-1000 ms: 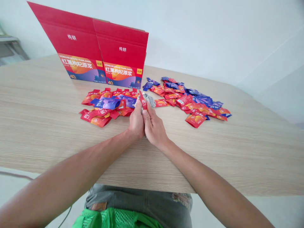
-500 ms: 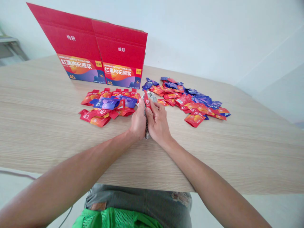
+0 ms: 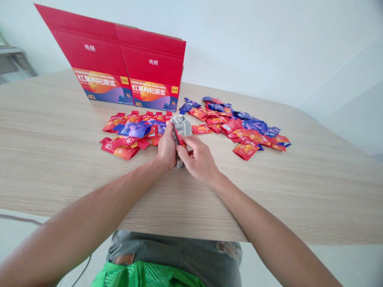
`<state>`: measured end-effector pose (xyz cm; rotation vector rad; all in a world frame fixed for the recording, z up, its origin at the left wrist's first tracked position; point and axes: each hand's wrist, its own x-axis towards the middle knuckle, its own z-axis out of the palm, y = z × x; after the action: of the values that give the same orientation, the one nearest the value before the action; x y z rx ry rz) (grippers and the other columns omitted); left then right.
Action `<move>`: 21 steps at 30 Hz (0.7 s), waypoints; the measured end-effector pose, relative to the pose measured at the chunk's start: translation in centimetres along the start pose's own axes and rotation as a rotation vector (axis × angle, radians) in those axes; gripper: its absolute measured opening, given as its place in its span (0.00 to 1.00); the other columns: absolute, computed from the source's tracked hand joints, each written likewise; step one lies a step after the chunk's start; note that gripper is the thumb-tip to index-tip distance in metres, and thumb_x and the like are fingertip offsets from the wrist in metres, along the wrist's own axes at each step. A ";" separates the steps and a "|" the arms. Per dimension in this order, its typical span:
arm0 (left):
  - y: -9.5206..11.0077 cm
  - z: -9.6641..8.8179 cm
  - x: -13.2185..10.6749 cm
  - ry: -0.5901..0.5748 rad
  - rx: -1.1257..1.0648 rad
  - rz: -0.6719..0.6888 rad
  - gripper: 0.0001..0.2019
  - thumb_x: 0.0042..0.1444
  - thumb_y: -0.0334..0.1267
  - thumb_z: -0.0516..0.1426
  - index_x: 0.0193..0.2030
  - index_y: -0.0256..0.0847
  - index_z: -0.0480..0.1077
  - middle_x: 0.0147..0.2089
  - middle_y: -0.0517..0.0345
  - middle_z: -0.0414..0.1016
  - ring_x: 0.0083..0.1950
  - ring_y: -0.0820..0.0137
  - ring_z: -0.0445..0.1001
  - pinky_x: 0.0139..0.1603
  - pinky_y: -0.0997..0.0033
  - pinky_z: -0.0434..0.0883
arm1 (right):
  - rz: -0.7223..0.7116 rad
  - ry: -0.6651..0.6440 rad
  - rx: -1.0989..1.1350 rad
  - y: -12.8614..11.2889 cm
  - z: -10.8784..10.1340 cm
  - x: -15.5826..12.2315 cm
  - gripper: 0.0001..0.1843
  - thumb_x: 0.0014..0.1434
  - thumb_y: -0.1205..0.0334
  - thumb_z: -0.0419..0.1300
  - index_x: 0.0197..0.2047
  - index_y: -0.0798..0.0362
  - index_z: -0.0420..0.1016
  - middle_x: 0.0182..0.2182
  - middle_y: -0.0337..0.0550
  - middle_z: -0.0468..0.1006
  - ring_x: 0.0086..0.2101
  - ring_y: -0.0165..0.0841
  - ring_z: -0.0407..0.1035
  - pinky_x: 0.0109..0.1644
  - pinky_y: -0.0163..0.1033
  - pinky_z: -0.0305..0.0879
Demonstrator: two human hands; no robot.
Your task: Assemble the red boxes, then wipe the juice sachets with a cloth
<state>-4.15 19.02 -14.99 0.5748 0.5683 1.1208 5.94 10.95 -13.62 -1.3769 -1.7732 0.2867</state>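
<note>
Over the middle of the table, my left hand (image 3: 166,149) is closed around a crumpled grey-and-white striped cloth (image 3: 183,126). A red sachet (image 3: 180,139) lies against the cloth, partly covered by my fingers. My right hand (image 3: 201,160) pinches the sachet from the right, its thumb and fingers bent over it. Just left of my left hand are rows of red and purple-blue sachets (image 3: 128,130), some overlapping. To the right of my hands spreads a looser pile of red and blue sachets (image 3: 245,131).
Behind the left sachets stands a red printed carton (image 3: 98,52), unfolded upright. The pale wooden table (image 3: 314,191) reaches back to a white wall (image 3: 254,48). Its front edge runs just before my lap.
Both hands have come slightly apart, the left moving left and toward me. The sachet's upper end has dropped lower, and more of the striped cloth now shows above it.
</note>
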 end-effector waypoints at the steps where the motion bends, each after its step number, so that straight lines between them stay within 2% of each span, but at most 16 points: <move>1: 0.2 0.2 0.0 0.015 -0.011 -0.021 0.26 0.77 0.62 0.54 0.47 0.43 0.82 0.45 0.49 0.91 0.56 0.55 0.89 0.60 0.57 0.84 | 0.001 -0.008 0.030 -0.2 -0.4 0.0 0.17 0.75 0.57 0.57 0.56 0.51 0.85 0.45 0.50 0.86 0.45 0.44 0.80 0.54 0.51 0.79; 4: 0.7 0.8 -0.2 0.028 -0.037 -0.091 0.29 0.77 0.64 0.53 0.54 0.42 0.83 0.46 0.48 0.91 0.56 0.51 0.90 0.60 0.51 0.85 | 0.046 0.060 0.155 0.3 -1.2 0.1 0.20 0.75 0.57 0.57 0.64 0.49 0.80 0.50 0.48 0.89 0.43 0.42 0.82 0.52 0.49 0.80; 7: 0.6 1.4 -0.7 0.028 -0.055 -0.129 0.30 0.78 0.63 0.51 0.59 0.41 0.82 0.48 0.46 0.92 0.57 0.49 0.90 0.61 0.47 0.85 | 0.135 0.169 0.318 2.1 -1.0 0.5 0.25 0.78 0.50 0.55 0.73 0.47 0.71 0.49 0.48 0.89 0.39 0.42 0.83 0.45 0.48 0.81; 10: 0.1 2.0 -1.6 0.017 -0.070 -0.176 0.31 0.79 0.63 0.48 0.60 0.41 0.83 0.50 0.44 0.91 0.58 0.49 0.90 0.63 0.45 0.84 | 0.162 0.292 0.326 4.0 0.1 0.7 0.26 0.78 0.50 0.55 0.75 0.46 0.66 0.50 0.50 0.88 0.43 0.43 0.84 0.48 0.51 0.83; 13: -0.6 2.2 -2.1 -0.006 -0.082 -0.212 0.29 0.79 0.62 0.50 0.56 0.43 0.84 0.48 0.46 0.91 0.59 0.48 0.89 0.63 0.45 0.84 | 0.125 0.409 0.151 4.8 1.3 0.6 0.24 0.74 0.58 0.57 0.70 0.47 0.71 0.57 0.55 0.85 0.53 0.45 0.81 0.59 0.57 0.82; 16: -1.1 1.8 -2.0 0.017 -0.099 -0.182 0.24 0.78 0.60 0.55 0.52 0.44 0.84 0.47 0.48 0.91 0.61 0.50 0.89 0.63 0.50 0.84 | 0.050 0.409 -0.034 4.6 2.2 0.3 0.21 0.74 0.63 0.55 0.65 0.47 0.79 0.60 0.56 0.81 0.61 0.47 0.76 0.70 0.62 0.75; 18: -1.2 1.2 -1.7 0.045 -0.111 -0.144 0.21 0.77 0.59 0.58 0.48 0.43 0.82 0.48 0.49 0.90 0.62 0.53 0.88 0.63 0.55 0.84 | 0.014 0.372 -0.097 4.1 2.7 0.1 0.22 0.76 0.62 0.52 0.65 0.47 0.82 0.59 0.56 0.80 0.62 0.47 0.75 0.72 0.62 0.73; 21: -1.2 0.3 -1.1 0.035 -0.100 -0.099 0.21 0.75 0.60 0.61 0.45 0.43 0.80 0.47 0.49 0.90 0.62 0.55 0.87 0.63 0.59 0.82 | 0.004 0.310 -0.132 3.2 2.9 -0.1 0.23 0.81 0.55 0.51 0.67 0.47 0.83 0.58 0.56 0.81 0.61 0.48 0.76 0.71 0.62 0.74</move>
<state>-3.54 17.54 -15.43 0.4368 0.5616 1.0614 5.98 12.94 -17.48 -1.4314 -1.5533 -0.0428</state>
